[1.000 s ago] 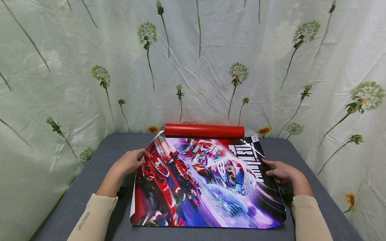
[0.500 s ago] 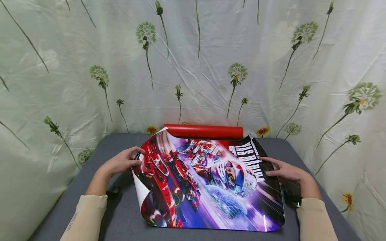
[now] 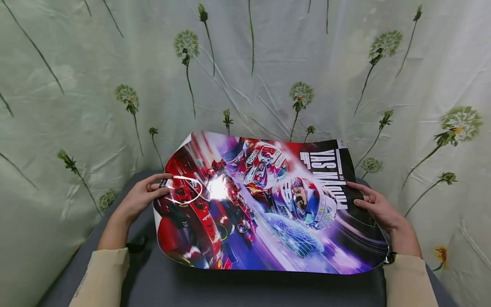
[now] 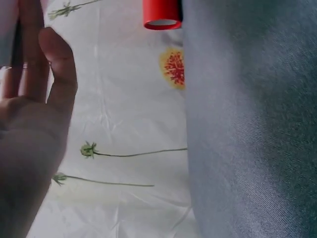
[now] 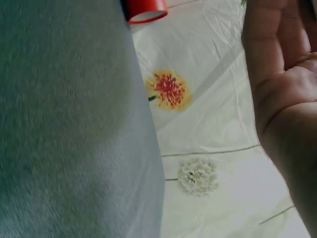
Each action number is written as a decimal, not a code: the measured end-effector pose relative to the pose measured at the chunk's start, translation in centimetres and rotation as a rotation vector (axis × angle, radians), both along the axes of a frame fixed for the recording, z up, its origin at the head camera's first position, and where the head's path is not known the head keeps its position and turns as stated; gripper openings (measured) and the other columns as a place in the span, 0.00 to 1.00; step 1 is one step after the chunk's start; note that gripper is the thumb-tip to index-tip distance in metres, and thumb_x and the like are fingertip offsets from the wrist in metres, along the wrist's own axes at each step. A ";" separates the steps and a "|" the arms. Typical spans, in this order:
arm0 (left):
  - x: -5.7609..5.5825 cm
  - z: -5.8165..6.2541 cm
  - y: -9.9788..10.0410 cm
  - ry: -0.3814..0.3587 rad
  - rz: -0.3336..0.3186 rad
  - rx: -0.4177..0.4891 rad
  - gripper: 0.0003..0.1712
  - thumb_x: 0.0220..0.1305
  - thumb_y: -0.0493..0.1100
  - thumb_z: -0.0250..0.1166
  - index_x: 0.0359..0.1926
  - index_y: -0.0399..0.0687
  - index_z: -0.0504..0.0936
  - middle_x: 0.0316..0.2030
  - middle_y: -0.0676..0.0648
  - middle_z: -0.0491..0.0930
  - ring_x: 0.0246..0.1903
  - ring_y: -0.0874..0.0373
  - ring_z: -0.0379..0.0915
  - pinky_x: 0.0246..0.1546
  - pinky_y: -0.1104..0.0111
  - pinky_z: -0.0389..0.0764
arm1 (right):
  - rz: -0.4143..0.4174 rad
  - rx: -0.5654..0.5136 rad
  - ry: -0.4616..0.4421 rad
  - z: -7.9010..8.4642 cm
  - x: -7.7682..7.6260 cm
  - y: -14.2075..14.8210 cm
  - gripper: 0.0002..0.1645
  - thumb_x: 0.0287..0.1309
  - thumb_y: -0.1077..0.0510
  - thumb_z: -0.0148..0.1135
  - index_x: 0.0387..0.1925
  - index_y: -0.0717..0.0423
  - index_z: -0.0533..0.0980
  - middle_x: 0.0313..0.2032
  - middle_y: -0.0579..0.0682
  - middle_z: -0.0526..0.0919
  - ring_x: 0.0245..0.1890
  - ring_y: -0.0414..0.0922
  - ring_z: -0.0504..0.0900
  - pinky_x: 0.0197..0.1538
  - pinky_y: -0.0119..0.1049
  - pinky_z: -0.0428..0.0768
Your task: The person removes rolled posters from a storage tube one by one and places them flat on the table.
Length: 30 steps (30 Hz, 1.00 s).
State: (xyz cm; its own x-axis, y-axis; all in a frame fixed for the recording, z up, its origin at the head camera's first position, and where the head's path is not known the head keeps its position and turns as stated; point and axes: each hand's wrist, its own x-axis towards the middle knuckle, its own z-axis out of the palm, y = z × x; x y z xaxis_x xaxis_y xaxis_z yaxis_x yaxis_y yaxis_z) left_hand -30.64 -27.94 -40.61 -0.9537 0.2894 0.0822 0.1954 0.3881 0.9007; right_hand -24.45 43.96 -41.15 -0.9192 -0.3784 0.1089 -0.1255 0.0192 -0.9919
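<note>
A glossy racing poster (image 3: 261, 213) with red cars and helmets is held up off the table between both hands, its near edge bowed and a bright glare on its left part. My left hand (image 3: 140, 198) pinches the left edge between thumb and fingers. On the opposite side my right hand (image 3: 385, 209) pinches the right edge beside the white lettering. In the left wrist view, the left hand (image 4: 37, 94) shows its thumb against the poster's edge at the upper left. The right wrist view shows the palm of the right hand (image 5: 292, 74); its fingertips are out of frame.
Behind the poster a red tube (image 4: 162, 14) lies at the table's far edge, hidden in the head view; the right wrist view shows the red tube's other end (image 5: 147, 11). The table (image 3: 245, 290) has a grey cloth. A flower-printed curtain (image 3: 245, 98) hangs behind.
Both hands have raised the poster off the table and spread apart slightly. The poster now covers the red tube, and its curled lower left corner has opened out.
</note>
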 end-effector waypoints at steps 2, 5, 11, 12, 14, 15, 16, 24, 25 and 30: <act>0.0 0.1 -0.2 0.026 -0.010 0.051 0.32 0.79 0.49 0.63 0.78 0.48 0.69 0.31 0.55 0.89 0.39 0.63 0.88 0.50 0.75 0.80 | 0.024 -0.080 0.022 0.1 0.1 -0.1 0.35 0.80 0.71 0.43 0.73 0.33 0.72 0.42 0.49 0.94 0.41 0.42 0.94 0.41 0.34 0.89; 0.1 0.4 -0.5 0.057 -0.007 0.093 0.30 0.80 0.48 0.62 0.78 0.51 0.69 0.29 0.56 0.89 0.39 0.64 0.87 0.51 0.77 0.79 | 0.061 -0.155 0.052 0.2 0.0 -0.2 0.36 0.80 0.73 0.40 0.74 0.38 0.72 0.44 0.50 0.94 0.42 0.43 0.94 0.41 0.34 0.88; 0.9 1.0 -0.9 0.113 -0.011 0.158 0.29 0.79 0.42 0.62 0.77 0.50 0.71 0.27 0.57 0.88 0.38 0.67 0.87 0.49 0.78 0.80 | 0.106 -0.218 0.103 0.4 -0.1 -0.3 0.38 0.79 0.76 0.38 0.76 0.43 0.70 0.45 0.52 0.94 0.42 0.43 0.94 0.41 0.33 0.88; 1.0 1.1 -0.9 0.128 -0.017 0.166 0.29 0.79 0.41 0.62 0.77 0.50 0.71 0.28 0.57 0.89 0.38 0.67 0.87 0.48 0.77 0.81 | 0.110 -0.220 0.114 0.5 -0.1 -0.3 0.38 0.78 0.76 0.37 0.77 0.44 0.70 0.45 0.51 0.94 0.41 0.42 0.94 0.40 0.32 0.88; 1.2 1.3 -0.9 0.152 -0.023 0.193 0.28 0.79 0.39 0.61 0.76 0.48 0.72 0.29 0.57 0.90 0.36 0.66 0.88 0.44 0.77 0.82 | 0.110 -0.223 0.128 0.5 -0.1 -0.4 0.37 0.78 0.76 0.37 0.77 0.46 0.69 0.44 0.51 0.94 0.41 0.42 0.94 0.40 0.31 0.88; 1.3 1.4 -0.9 0.160 -0.020 0.202 0.28 0.79 0.38 0.61 0.76 0.47 0.73 0.26 0.58 0.88 0.30 0.68 0.85 0.38 0.77 0.80 | 0.111 -0.233 0.125 0.5 -0.2 -0.4 0.37 0.78 0.76 0.37 0.77 0.47 0.69 0.44 0.51 0.94 0.41 0.42 0.94 0.40 0.32 0.88; 1.4 1.5 -0.9 0.173 -0.008 0.204 0.27 0.79 0.38 0.62 0.75 0.47 0.74 0.23 0.60 0.85 0.25 0.70 0.81 0.36 0.78 0.78 | 0.110 -0.237 0.123 0.5 -0.2 -0.4 0.37 0.78 0.76 0.37 0.77 0.47 0.70 0.43 0.51 0.94 0.42 0.42 0.94 0.41 0.32 0.88; 1.4 1.8 -0.6 0.244 0.128 0.030 0.23 0.77 0.44 0.66 0.68 0.44 0.81 0.23 0.61 0.85 0.25 0.67 0.66 0.38 0.76 0.70 | -0.045 -0.100 0.155 -0.4 -0.5 -0.9 0.32 0.78 0.74 0.44 0.65 0.43 0.80 0.30 0.44 0.92 0.39 0.35 0.92 0.44 0.26 0.85; 1.3 1.7 -0.5 0.266 0.148 -0.002 0.21 0.76 0.44 0.66 0.66 0.43 0.83 0.25 0.63 0.86 0.25 0.67 0.65 0.38 0.76 0.69 | -0.081 -0.052 0.176 -0.3 -0.5 -1.0 0.30 0.78 0.73 0.46 0.63 0.41 0.81 0.32 0.43 0.93 0.38 0.34 0.91 0.45 0.25 0.84; 1.2 1.7 0.4 0.346 0.249 -0.003 0.15 0.74 0.44 0.69 0.53 0.38 0.88 0.27 0.71 0.85 0.23 0.71 0.69 0.34 0.76 0.71 | -0.279 0.090 0.241 0.9 -0.2 -1.8 0.23 0.76 0.71 0.54 0.50 0.40 0.86 0.32 0.38 0.92 0.33 0.31 0.89 0.45 0.20 0.79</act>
